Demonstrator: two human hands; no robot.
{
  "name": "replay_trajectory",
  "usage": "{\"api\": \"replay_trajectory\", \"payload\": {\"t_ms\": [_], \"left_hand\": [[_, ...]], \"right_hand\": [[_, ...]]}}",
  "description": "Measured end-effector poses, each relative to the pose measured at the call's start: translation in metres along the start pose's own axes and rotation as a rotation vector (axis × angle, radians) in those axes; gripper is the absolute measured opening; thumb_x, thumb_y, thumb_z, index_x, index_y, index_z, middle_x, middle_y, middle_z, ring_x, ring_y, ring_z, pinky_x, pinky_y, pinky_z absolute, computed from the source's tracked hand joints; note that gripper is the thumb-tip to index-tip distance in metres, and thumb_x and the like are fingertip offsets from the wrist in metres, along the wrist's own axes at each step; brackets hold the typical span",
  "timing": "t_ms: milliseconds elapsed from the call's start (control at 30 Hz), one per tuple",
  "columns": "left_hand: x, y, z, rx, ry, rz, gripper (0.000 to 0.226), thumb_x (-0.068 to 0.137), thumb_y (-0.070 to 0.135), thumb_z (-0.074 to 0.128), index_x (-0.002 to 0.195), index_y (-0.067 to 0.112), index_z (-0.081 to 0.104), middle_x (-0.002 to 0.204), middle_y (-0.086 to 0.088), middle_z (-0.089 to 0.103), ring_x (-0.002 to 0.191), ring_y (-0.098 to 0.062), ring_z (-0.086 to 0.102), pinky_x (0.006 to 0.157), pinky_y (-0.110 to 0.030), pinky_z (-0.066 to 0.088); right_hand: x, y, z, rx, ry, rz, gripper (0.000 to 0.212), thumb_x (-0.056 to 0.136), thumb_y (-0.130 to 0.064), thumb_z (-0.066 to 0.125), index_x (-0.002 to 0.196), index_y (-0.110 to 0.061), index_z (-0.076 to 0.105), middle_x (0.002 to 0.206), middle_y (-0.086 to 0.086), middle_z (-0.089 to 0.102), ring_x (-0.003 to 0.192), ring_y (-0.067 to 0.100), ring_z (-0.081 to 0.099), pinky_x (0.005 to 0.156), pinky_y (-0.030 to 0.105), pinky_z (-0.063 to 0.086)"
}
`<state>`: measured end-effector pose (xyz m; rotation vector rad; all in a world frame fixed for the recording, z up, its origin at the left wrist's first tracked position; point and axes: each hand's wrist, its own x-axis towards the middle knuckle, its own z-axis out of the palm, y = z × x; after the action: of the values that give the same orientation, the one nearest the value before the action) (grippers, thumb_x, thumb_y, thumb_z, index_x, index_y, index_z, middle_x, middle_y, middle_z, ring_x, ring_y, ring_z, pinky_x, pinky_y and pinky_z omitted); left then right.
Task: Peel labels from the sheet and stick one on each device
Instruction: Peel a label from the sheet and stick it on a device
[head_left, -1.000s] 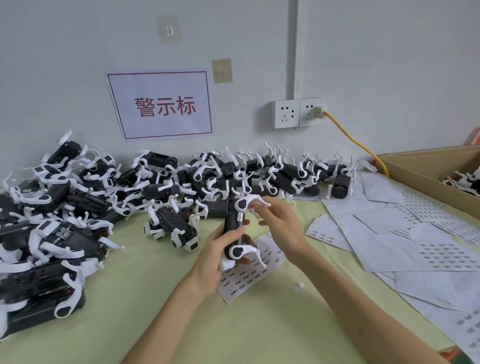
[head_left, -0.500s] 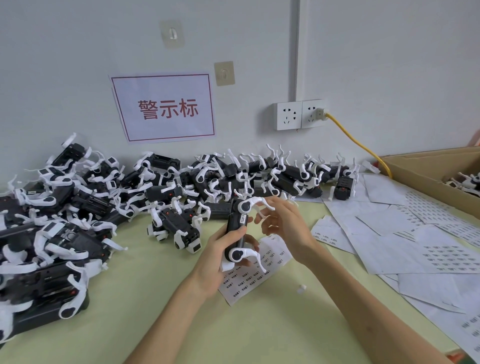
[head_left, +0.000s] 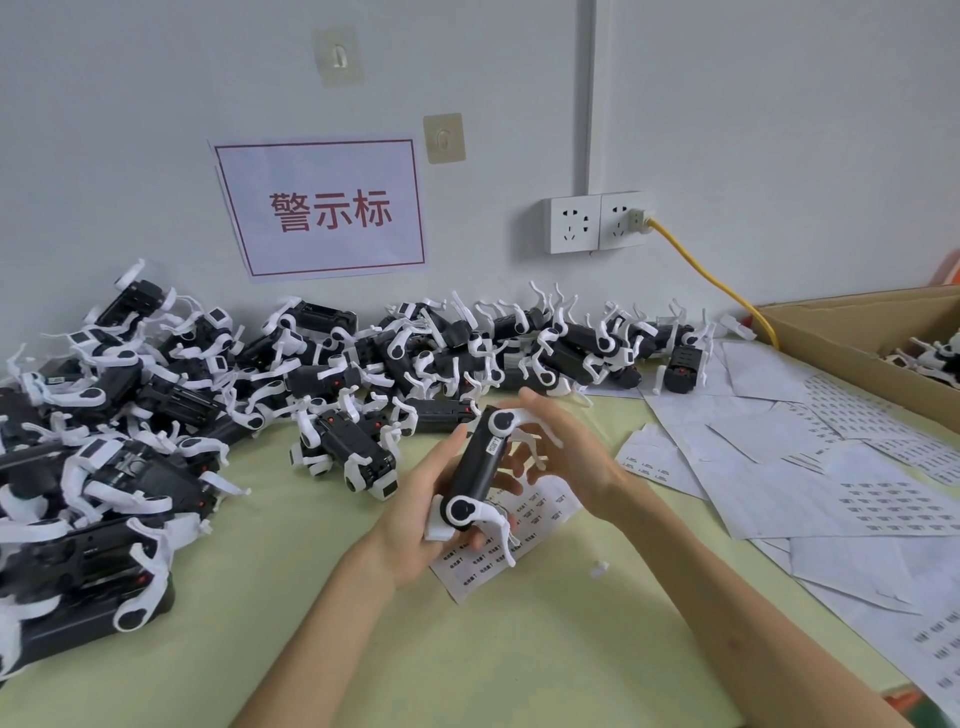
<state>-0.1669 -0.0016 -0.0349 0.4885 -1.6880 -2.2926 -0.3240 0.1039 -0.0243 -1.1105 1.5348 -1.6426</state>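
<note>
My left hand (head_left: 415, 514) grips a black device with white legs (head_left: 475, 470), held upright above the label sheet (head_left: 540, 512) on the green table. A small white label (head_left: 493, 446) sits on the device's upper side. My right hand (head_left: 563, 449) is just right of the device, fingers spread and relaxed near its upper white leg, holding nothing that I can see. The label sheet lies partly hidden under the device and both hands.
A large heap of black-and-white devices (head_left: 156, 405) covers the table's left and back. Used white backing sheets (head_left: 831, 467) spread across the right. A cardboard box (head_left: 852, 338) with more devices stands at the far right. A yellow cable (head_left: 711, 280) runs from the wall socket.
My right hand has drawn its fingers back from the top of the device and opened. The device has tilted slightly, and the label now shows on its side.
</note>
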Motion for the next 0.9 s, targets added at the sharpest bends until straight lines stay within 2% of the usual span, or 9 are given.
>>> {"api": "replay_trajectory", "payload": {"t_ms": [67,133,267,367,467,600,733,833,900], "left_hand": [[-0.001,0.003,-0.003,0.000,-0.013,0.006,0.058,0.088,0.069,0.058,0.098,0.017,0.082,0.086,-0.007,0.071,0.065,-0.027,0.068,0.053,-0.032,0.045],[0.000,0.005,-0.008,-0.043,-0.007,0.025,0.066,0.090,0.070,0.048,0.104,0.016,0.082,0.098,-0.008,0.074,0.072,-0.030,0.071,0.058,-0.033,0.047],[0.001,0.007,-0.014,-0.259,0.027,0.117,0.068,0.088,0.066,0.048,0.114,0.010,0.076,0.109,-0.019,0.070,0.084,-0.038,0.071,0.081,-0.045,0.046],[0.002,0.011,-0.017,-0.300,0.081,0.248,0.049,0.091,0.058,0.054,0.107,0.015,0.071,0.101,-0.012,0.069,0.096,-0.034,0.069,0.074,-0.037,0.046],[0.001,0.011,-0.012,-0.246,0.180,0.291,0.029,0.090,0.047,0.064,0.093,0.021,0.077,0.090,-0.007,0.067,0.088,-0.025,0.069,0.073,-0.034,0.046],[0.001,0.012,-0.011,-0.324,0.305,0.306,0.025,0.085,0.042,0.068,0.089,0.020,0.078,0.078,-0.003,0.066,0.075,-0.019,0.067,0.071,-0.031,0.046],[0.003,0.013,-0.016,-0.260,0.324,0.348,0.028,0.088,0.046,0.063,0.092,0.022,0.077,0.084,-0.003,0.071,0.083,-0.024,0.070,0.078,-0.034,0.050],[0.005,0.009,-0.017,-0.226,0.315,0.319,0.043,0.100,0.052,0.049,0.114,0.016,0.069,0.100,-0.009,0.073,0.100,-0.035,0.072,0.081,-0.040,0.050],[0.006,0.007,-0.015,-0.132,0.324,0.294,0.049,0.105,0.050,0.041,0.129,0.013,0.062,0.117,-0.010,0.075,0.105,-0.033,0.071,0.084,-0.041,0.051]], "right_hand": [[0.000,-0.001,0.000,-0.019,0.014,-0.035,0.041,0.091,-0.063,0.051,0.084,-0.030,0.075,0.078,-0.005,0.073,0.064,0.014,0.060,0.068,0.034,0.047],[0.001,0.000,-0.002,-0.009,0.037,-0.077,0.045,0.095,-0.063,0.051,0.078,-0.030,0.077,0.083,0.003,0.075,0.064,0.018,0.057,0.065,0.032,0.048],[0.006,0.000,-0.004,0.067,0.140,-0.071,0.064,0.088,-0.072,0.051,0.105,-0.014,0.075,0.089,0.012,0.076,0.065,0.021,0.060,0.062,0.028,0.053],[0.008,0.002,-0.009,0.110,0.173,-0.080,0.067,0.085,-0.072,0.055,0.118,-0.015,0.068,0.092,0.012,0.076,0.070,0.024,0.066,0.068,0.033,0.058],[0.008,0.003,-0.011,0.132,0.051,-0.051,0.064,0.087,-0.062,0.065,0.130,-0.015,0.061,0.103,0.015,0.071,0.077,0.031,0.068,0.073,0.038,0.059],[0.005,0.005,-0.008,0.083,-0.178,-0.001,0.058,0.087,-0.039,0.071,0.140,-0.023,0.055,0.103,0.012,0.065,0.085,0.032,0.070,0.071,0.036,0.058],[0.005,0.004,-0.006,-0.025,-0.128,-0.018,0.055,0.083,-0.031,0.071,0.136,-0.019,0.059,0.106,0.020,0.069,0.096,0.042,0.070,0.085,0.043,0.061],[0.006,0.001,-0.009,0.019,-0.035,-0.031,0.050,0.082,-0.044,0.069,0.120,-0.011,0.068,0.096,0.013,0.072,0.084,0.040,0.070,0.075,0.035,0.058],[0.008,-0.002,-0.019,0.119,0.029,0.012,0.052,0.084,-0.050,0.066,0.118,-0.010,0.068,0.097,0.017,0.070,0.081,0.034,0.072,0.070,0.029,0.054]]}}
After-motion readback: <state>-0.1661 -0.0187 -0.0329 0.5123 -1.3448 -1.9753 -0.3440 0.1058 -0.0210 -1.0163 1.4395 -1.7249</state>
